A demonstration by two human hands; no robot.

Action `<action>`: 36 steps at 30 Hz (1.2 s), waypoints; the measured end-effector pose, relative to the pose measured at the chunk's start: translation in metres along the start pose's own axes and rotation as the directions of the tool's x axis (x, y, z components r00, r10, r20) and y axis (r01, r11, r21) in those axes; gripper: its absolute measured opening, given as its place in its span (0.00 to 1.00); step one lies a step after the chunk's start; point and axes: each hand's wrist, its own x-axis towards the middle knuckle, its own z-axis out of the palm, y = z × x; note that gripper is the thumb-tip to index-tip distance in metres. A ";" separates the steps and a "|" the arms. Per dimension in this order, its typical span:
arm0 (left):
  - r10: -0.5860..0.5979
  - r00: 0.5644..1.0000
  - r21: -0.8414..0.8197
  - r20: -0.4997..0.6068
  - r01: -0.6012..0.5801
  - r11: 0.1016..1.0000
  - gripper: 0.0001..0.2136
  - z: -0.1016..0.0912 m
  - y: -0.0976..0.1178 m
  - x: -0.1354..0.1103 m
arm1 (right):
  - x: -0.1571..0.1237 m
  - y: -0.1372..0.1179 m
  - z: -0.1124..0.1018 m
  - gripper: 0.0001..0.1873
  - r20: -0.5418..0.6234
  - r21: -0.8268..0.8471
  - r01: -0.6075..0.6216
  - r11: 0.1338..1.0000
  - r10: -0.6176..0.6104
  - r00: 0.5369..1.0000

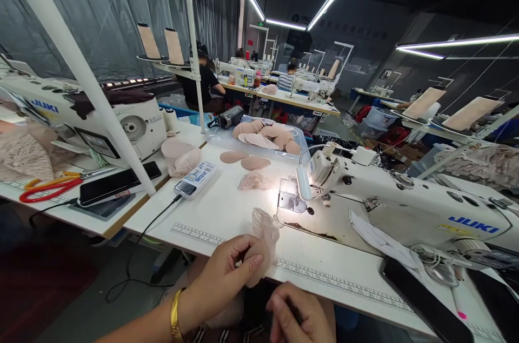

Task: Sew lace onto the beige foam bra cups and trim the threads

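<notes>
My left hand (pixel 221 273), with a gold bracelet at the wrist, pinches a beige foam pad (pixel 258 263) between thumb and fingers at the table's front edge. Gathered sheer beige fabric (pixel 265 224) extends from the pad onto the tabletop. Just right of it and lower, my right hand (pixel 302 313) has its fingers curled in; what they hold, if anything, is hidden. Beyond my hands, a lit sewing machine (pixel 405 197) stands with its needle area near a small crumpled piece of sheer fabric (pixel 253 181). Two loose oval pads (pixel 255 162) lie farther back.
A clear plastic tray (pixel 221 140) holds several beige pads. To the left are a white handheld device (pixel 195 180) with a cable, a fabric bundle (pixel 182 159) and red-and-orange scissors (pixel 52 187). At right lies a black phone (pixel 424 300). Other people sit farther back.
</notes>
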 end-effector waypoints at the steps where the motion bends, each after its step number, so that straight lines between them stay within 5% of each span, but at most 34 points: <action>1: 0.010 0.999 0.065 0.045 -0.013 0.998 0.17 -0.001 0.002 -0.001 | 0.000 -0.007 -0.006 0.21 -0.090 -0.077 0.069 0.995 -0.076 0.993; 3: 0.020 0.992 0.136 0.122 -0.036 0.990 0.16 0.000 0.004 -0.003 | 0.005 -0.022 -0.015 0.16 -0.210 -0.233 0.234 0.944 -0.283 0.936; 6: 0.010 0.991 0.123 0.133 -0.027 0.992 0.16 0.003 0.004 -0.005 | 0.016 -0.033 -0.013 0.09 -0.171 -0.345 0.368 0.863 -0.443 0.880; 11: -0.038 0.997 0.066 0.060 0.034 0.997 0.20 0.006 -0.001 -0.002 | 0.026 -0.029 -0.007 0.12 -0.178 -0.330 0.323 0.887 -0.395 0.901; 16: -0.067 0.997 0.022 0.041 0.066 0.998 0.19 0.007 -0.004 0.002 | 0.024 -0.025 -0.023 0.10 -0.097 -0.429 0.268 0.862 -0.339 0.936; 20: -0.034 0.999 0.091 -0.004 0.034 0.995 0.15 0.009 -0.004 0.003 | 0.017 -0.023 -0.027 0.23 -0.067 -0.634 0.347 0.691 -0.497 0.865; 27: 0.014 0.999 0.148 -0.038 -0.008 0.989 0.13 0.009 -0.004 0.003 | 0.015 -0.024 -0.012 0.15 -0.005 -0.764 0.463 0.449 -0.723 0.691; 36: 0.128 0.987 0.251 -0.093 -0.101 0.963 0.10 0.011 -0.006 0.002 | 0.018 -0.022 -0.010 0.12 0.010 -0.820 0.436 0.371 -0.752 0.659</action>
